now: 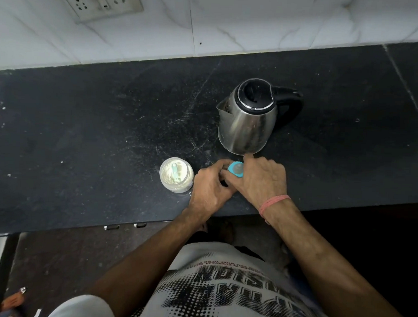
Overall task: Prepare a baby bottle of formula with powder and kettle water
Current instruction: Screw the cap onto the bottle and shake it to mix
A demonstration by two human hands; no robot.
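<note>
Blue plastic is showing between the two hands: the cap (236, 169) of the bottle, with a pale teat at its centre, is standing near the front edge of the counter (85, 130), just in front of the kettle (247, 117). The bottle's body is being hidden by the hands. The left hand (210, 184) is curling round the bottle from the left, and the right hand (265, 178) is closing over the cap ring from the right, so both are grasping the bottle. Whether the cap is being loosened or tightened cannot be told from here. The level inside the bottle is not showing either, so the stage is a judgement: the person appears to be working the cap, either opening to fill or sealing after filling.

The powder jar (176, 175) is sitting open just to the left, with a scoop (175, 173) lying in the powder. The kettle is standing lid shut, spout pointing left, handle to the right.

If the cap is coming off, the next move is probably calling for a steady left-hand hold while the right twists.

The bottle is sitting close to the near edge, so a slip toward the person could tip it off. Wide bare counter is lying open to the far left and right.
</note>
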